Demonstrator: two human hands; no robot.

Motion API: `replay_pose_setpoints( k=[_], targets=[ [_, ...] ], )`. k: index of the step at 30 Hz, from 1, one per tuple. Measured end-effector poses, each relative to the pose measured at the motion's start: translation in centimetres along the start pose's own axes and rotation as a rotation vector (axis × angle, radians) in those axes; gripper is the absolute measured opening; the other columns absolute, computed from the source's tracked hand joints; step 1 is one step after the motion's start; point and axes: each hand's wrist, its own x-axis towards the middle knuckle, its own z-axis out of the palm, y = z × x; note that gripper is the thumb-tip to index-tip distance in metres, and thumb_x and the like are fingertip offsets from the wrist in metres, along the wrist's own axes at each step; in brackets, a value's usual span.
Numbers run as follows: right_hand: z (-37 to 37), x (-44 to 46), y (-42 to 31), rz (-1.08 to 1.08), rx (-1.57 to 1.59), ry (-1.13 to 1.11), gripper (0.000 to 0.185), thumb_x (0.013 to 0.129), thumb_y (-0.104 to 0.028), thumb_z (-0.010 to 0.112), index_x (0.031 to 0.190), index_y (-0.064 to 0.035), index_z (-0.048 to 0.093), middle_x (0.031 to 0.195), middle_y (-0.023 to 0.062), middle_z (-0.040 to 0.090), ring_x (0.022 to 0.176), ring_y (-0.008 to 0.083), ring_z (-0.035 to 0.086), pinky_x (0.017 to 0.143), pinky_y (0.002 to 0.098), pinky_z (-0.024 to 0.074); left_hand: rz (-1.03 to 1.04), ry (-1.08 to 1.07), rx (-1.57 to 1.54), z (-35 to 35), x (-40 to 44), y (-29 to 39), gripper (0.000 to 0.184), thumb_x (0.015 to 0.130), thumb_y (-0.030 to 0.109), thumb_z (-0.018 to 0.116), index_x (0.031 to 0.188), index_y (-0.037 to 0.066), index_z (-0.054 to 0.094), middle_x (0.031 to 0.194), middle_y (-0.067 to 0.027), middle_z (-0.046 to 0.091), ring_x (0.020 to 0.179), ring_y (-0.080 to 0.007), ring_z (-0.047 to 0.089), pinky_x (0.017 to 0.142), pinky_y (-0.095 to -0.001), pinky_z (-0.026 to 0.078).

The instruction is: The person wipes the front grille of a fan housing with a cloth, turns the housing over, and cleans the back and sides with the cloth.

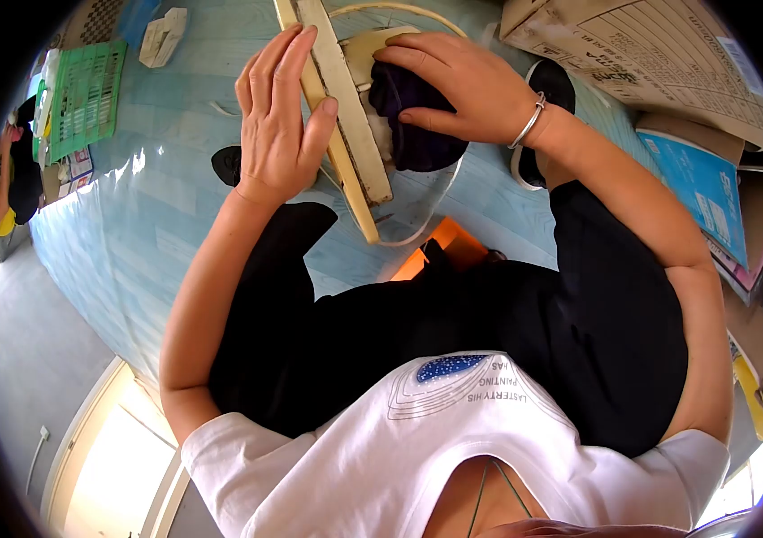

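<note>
A cream-coloured appliance casing (pixel 346 108) with a long, grimy edge stands tilted in front of me; its kind is unclear. My left hand (pixel 274 121) rests against its left side, fingers stretched out and thumb near the edge. On the right side of the casing, my right hand (pixel 462 85) curls over a bunched dark purple cloth (pixel 413 121) and presses it there. The cloth hides the surface beneath. A pale cord (pixel 440 204) loops below the casing.
An orange object (pixel 453 240) lies between my legs. Large cardboard boxes (pixel 641 54) and a blue booklet (pixel 700 193) stand at the right. A green plastic basket (pixel 86 99) and a white item (pixel 164 38) are at the left, with another person (pixel 5 184) beyond.
</note>
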Motion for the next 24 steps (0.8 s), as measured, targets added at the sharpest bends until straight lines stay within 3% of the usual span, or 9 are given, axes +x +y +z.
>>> replay_pose_setpoints(
  k=[3, 4, 6, 11, 13, 24],
  targets=[
    [0.3, 0.2, 0.0, 0.021, -0.005, -0.011, 0.057, 0.083, -0.033, 0.073, 0.131, -0.0085, 0.055, 0.130, 0.0126, 0.058, 0.117, 0.0328, 0.056, 0.100, 0.0424, 0.0461, -0.100, -0.012, -0.007, -1.4, 0.7, 1.0, 0.053, 0.087, 0.016, 0.064, 0.138, 0.006, 0.050, 0.139, -0.0168, 0.048, 0.129, -0.0334, 0.042, 0.109, -0.0422, 0.030],
    [0.3, 0.2, 0.0, 0.035, 0.002, -0.022, 0.057, 0.083, -0.033, 0.073, 0.132, -0.0088, 0.054, 0.130, 0.0127, 0.057, 0.117, 0.0332, 0.056, 0.100, 0.0426, 0.0460, -0.191, -0.001, -0.092, -2.0, 1.3, 2.1, 0.046, 0.085, 0.010, 0.067, 0.130, 0.008, 0.057, 0.134, -0.0144, 0.051, 0.124, -0.0318, 0.046, 0.106, -0.0415, 0.034],
    [0.1, 0.3, -0.2, 0.046, 0.008, -0.040, 0.058, 0.081, -0.030, 0.074, 0.132, -0.0079, 0.055, 0.130, 0.0132, 0.057, 0.117, 0.0344, 0.056, 0.100, 0.0426, 0.0460, -0.257, -0.046, -0.348, -4.2, 3.2, 4.7, 0.036, 0.091, 0.008, 0.061, 0.127, 0.006, 0.060, 0.134, -0.0113, 0.055, 0.129, -0.0249, 0.048, 0.108, -0.0362, 0.036],
    [-0.3, 1.2, -2.0, 0.157, 0.037, -0.100, 0.061, 0.081, -0.022, 0.073, 0.135, -0.0060, 0.052, 0.135, 0.0152, 0.055, 0.123, 0.0329, 0.054, 0.104, 0.0415, 0.0444, 0.019, -0.104, -0.824, -7.5, 5.8, 11.1, 0.032, 0.089, 0.006, 0.060, 0.120, 0.002, 0.060, 0.123, -0.0109, 0.060, 0.119, -0.0239, 0.054, 0.104, -0.0349, 0.038],
    [0.2, 0.8, -0.6, 0.085, -0.002, -0.080, 0.058, 0.080, -0.023, 0.075, 0.132, -0.0064, 0.055, 0.130, 0.0159, 0.057, 0.119, 0.0362, 0.055, 0.099, 0.0419, 0.0460, 0.069, -0.071, -0.937, -7.9, 5.6, 13.4, 0.031, 0.088, 0.007, 0.060, 0.118, 0.001, 0.060, 0.121, -0.0109, 0.060, 0.117, -0.0242, 0.053, 0.103, -0.0349, 0.038],
    [0.0, 1.9, -0.8, 0.012, -0.058, -0.099, 0.058, 0.076, -0.022, 0.075, 0.129, -0.0061, 0.056, 0.123, 0.0158, 0.060, 0.110, 0.0363, 0.057, 0.096, 0.0425, 0.0462, 0.146, 0.221, -1.193, -9.1, 4.7, 16.9, 0.025, 0.081, 0.011, 0.062, 0.104, 0.000, 0.060, 0.106, -0.0109, 0.057, 0.106, -0.0257, 0.053, 0.095, -0.0349, 0.040]
  ],
)
